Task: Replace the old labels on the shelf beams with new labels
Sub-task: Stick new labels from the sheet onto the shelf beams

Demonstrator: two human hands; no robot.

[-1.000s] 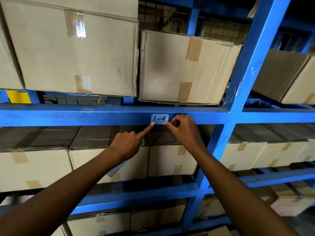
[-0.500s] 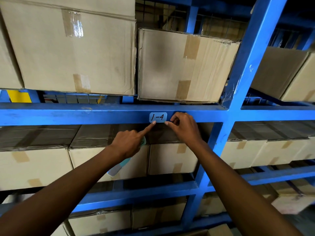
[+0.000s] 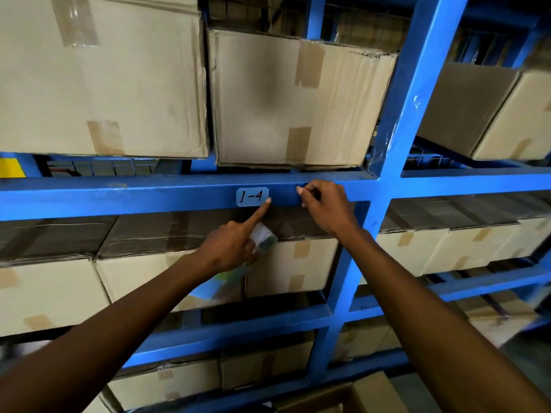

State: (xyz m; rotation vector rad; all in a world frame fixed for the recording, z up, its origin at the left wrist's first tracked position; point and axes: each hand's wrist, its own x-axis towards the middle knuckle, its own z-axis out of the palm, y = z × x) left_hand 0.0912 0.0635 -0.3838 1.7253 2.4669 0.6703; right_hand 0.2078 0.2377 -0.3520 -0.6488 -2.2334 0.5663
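Blue steel racking fills the whole view, stacked on every level with taped cardboard boxes, and both of the person's bare arms reach up to the horizontal shelf beam [image 3: 125, 198] at mid height. On the front face of that beam sits a small pale label [image 3: 252, 197] with "1-4" handwritten on it in dark ink, lying flat against the blue paint just left of the upright post [image 3: 396, 138]. The left hand [image 3: 231, 248] comes in from below with its index finger stretched straight out, the fingertip touching the lower right corner of the label, while the other fingers are curled in around a sheet of labels [image 3: 262, 236], a pale, partly greenish strip that pokes out past the knuckles and trails blurred below the palm. The right hand [image 3: 326, 208] is on the same beam just to the right of the label, apart from it, fingers bent and thumb and forefinger drawn together near the beam's face; whether anything is pinched between them I cannot tell. Directly above the label a large box with a dark smudge [image 3: 295, 99] rests on the beam, with a bigger carton [image 3: 98, 76] beside it on the left. Below the beam, more boxes [image 3: 53, 290] line the next shelf.
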